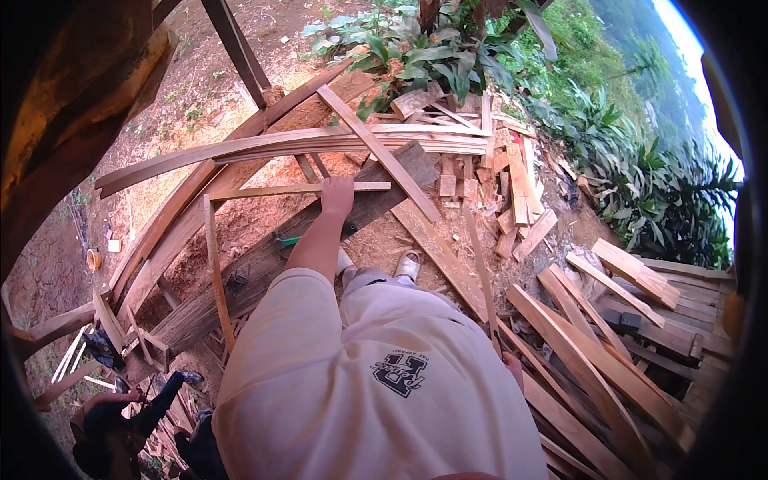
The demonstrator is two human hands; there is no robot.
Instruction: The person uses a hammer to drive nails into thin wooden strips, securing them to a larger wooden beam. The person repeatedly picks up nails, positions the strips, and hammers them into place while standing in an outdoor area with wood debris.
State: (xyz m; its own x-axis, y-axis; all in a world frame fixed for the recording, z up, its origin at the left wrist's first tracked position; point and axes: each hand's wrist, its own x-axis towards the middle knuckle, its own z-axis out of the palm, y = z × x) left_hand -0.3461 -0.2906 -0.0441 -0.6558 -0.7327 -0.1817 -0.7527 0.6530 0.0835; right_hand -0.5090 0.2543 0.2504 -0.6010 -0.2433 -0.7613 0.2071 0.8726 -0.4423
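Note:
My left hand (338,197) is closed over the top slat of a light wooden frame (268,191), whose other slat drops down from its left corner. Beneath it, a weathered dark plank (268,260) runs diagonally, with a green object (290,241) on it, partly covered by my arm. Low at my right side, only part of my right hand (512,370) shows past my shirt. It appears closed around the lower end of a thin brown wooden strip (477,260) that points away from me; most of its fingers are hidden.
Long curved boards (288,146) lie across the far side, with a heap of offcuts (512,180) to their right. More planks (600,360) pile up at my right. Sawdust covers the ground by my shoes (407,266). Another person (132,424) is at the lower left.

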